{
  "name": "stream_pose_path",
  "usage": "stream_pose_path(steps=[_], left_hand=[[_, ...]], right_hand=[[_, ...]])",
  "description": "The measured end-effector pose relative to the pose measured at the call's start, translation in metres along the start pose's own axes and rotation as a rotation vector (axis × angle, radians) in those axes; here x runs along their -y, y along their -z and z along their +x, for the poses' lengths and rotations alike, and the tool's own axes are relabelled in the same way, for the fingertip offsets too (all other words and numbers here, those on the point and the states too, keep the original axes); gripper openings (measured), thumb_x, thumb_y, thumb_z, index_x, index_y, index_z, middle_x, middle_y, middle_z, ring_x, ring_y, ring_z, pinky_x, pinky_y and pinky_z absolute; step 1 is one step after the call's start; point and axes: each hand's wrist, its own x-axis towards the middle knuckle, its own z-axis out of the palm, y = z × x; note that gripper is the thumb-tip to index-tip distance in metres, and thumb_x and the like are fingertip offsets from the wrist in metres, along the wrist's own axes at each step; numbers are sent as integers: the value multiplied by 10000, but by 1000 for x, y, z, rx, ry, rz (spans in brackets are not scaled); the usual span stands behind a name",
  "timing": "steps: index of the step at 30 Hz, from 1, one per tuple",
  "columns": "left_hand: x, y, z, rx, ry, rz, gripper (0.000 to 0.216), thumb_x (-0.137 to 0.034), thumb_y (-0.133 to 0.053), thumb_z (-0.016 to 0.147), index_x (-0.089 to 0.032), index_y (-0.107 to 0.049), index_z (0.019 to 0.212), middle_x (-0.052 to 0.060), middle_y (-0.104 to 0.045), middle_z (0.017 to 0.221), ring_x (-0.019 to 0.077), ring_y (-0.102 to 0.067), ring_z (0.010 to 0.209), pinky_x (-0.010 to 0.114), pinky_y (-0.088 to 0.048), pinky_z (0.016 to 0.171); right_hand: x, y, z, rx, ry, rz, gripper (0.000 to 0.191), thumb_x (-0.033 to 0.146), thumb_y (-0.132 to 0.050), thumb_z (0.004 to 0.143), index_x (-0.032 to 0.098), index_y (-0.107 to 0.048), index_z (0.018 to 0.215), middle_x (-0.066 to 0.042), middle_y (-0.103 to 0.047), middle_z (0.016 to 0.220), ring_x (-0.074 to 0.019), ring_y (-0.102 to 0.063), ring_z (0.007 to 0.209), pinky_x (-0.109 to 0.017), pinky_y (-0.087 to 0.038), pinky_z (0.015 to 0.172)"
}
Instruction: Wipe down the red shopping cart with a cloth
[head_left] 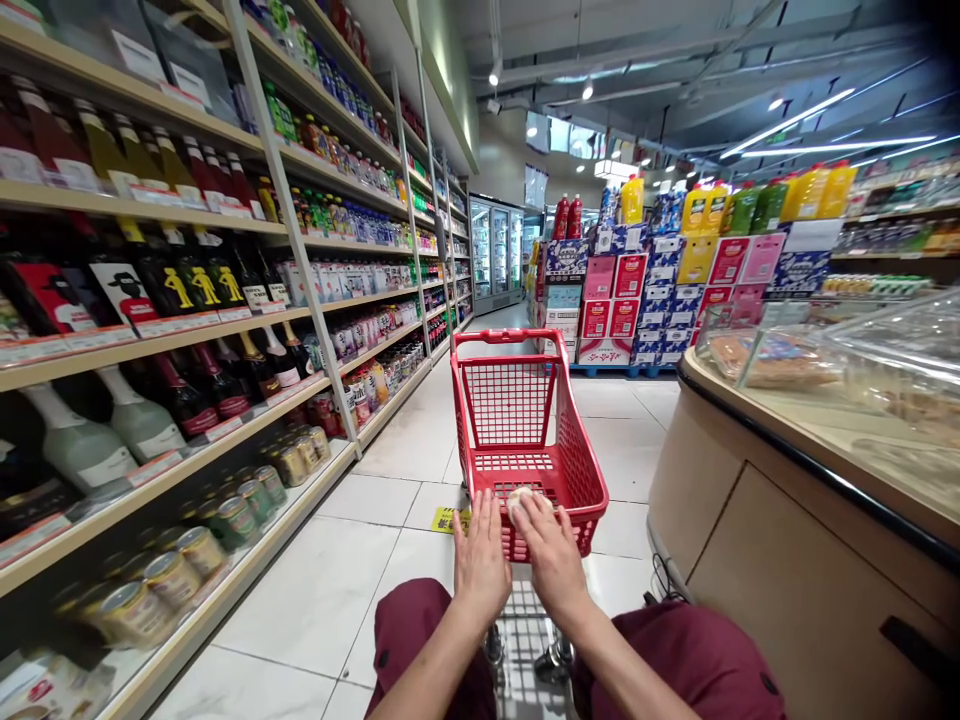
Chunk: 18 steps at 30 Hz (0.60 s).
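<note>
We are identifying shop, supermarket type. At left, we are seeing long shelf unit (pixel 150 347) carrying rows of bottles (pixel 82 430) and cans (pixel 199 550), shelf edges bearing printed labels (pixel 154 468). In aisle, red shopping cart (pixel 555 470) is standing on tiled floor (pixel 330 580). Ahead, we are observing stacked cartons (pixel 625 318), with yellow bottles (pixel 810 195) standing on top. Beyond, glass-door cabinets (pixel 500 250) are standing. At right, display counter (pixel 697 500) is holding goods (pixel 772 355) under clear covers (pixel 885 330). Overhead, strip lights (pixel 787 123) and spotlights (pixel 587 90) are glowing.
</note>
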Motion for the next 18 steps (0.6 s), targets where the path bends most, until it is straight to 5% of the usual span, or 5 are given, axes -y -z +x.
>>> stream_pose_path(steps=[5,10,15,18], left_hand=[[5,-5,-2,-45,63,0,684,-113,-402,707,-85,-223,1366,127,-265,1427,230,-151,1338,513,-159,1068],[9,-4,-3,-7,32,18,679,-86,-386,697,-91,-242,1361,115,-282,1421,220,-149,1339,523,-166,1065],[9,-3,-3,-34,29,-20,699,-103,-412,691,-89,-227,1364,115,-261,1429,227,-160,1337,522,-171,1066],[11,-4,-2,-61,45,-46,697,-58,-388,684,-84,-228,1362,123,-296,1414,209,-193,1329,509,-162,1072]], right_hand=[[-5,-1,2,-32,-229,-72,570,16,-290,789,203,-374,1321,-102,-451,1320,-219,-334,1262,-467,-222,1008],[14,-9,8,11,-34,26,605,-10,-302,758,251,-415,1292,-51,-471,1310,-181,-362,1244,-416,-220,1025],[-10,-1,4,-25,-219,-90,523,5,-277,789,162,-463,1251,-119,-490,1282,-227,-377,1231,-471,-233,997],[11,-9,11,-18,-170,-32,517,11,-300,784,184,-480,1237,-98,-496,1281,-217,-389,1220,-444,-247,996]])
